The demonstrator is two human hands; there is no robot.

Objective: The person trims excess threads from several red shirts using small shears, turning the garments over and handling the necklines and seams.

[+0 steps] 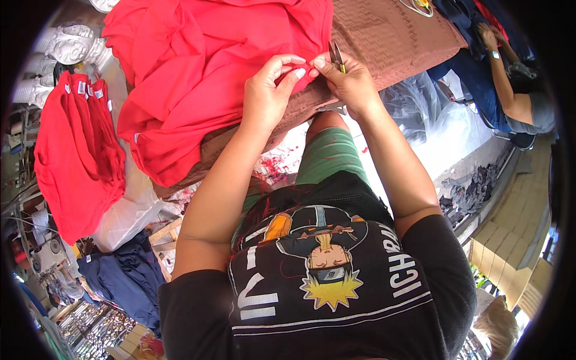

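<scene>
- The left hand [270,87] is pinching a small edge of the wide, smooth red fabric [198,72] between thumb and forefinger.
- The right hand [345,78] is meeting it almost tip to tip, its thumb and forefinger pressing together on the same red edge.
- This right hand is also carrying small dark metal snips [336,55] with a yellow patch, the blades pointing away just beyond the fingers.
- The red fabric is spreading in loose folds ahead and to the left of the fingers, covering much of a desk [396,39] draped in brown textured cloth.
- Crumpled translucent plastic sheeting [414,108] is lying to the right of the fingers, below the desk's edge; whether it is wrapping anything is unclear.
- Well left of the fingers, red garments with white labels [78,156] are lying over pale plastic wrapping [129,216], which is hiding its contents.
- Dark navy cloth [123,276] is hanging nearer the body, below those garments.
- Far right of the fingers, a co-worker's hand [487,37] is resting among dark blue cloth [456,18].
</scene>
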